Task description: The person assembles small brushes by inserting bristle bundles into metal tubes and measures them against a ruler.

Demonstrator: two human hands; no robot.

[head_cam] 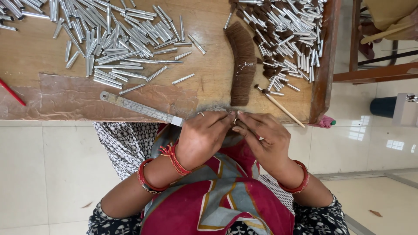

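Both hands — left hand point(201, 138), right hand point(263, 139) — are pinching something tiny at the table point(39, 54) edge; better keeping fingertips tight — just below the bristles point(242, 63).

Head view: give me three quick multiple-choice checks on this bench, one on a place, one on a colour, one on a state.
1. The metal ruler lies:
A. at the table's near edge, left of the hands
B. on the floor
C. across the tubes

2. The row of bristle hair is:
A. white
B. brown
C. green

3. The left hand and right hand are:
A. wide apart
B. under the table
C. fingertips together at the table edge

Answers: 1 A, it lies on the brown patch near the edge; 2 B, dark brown fibres; 3 C, fingertips meet, pinching something small.
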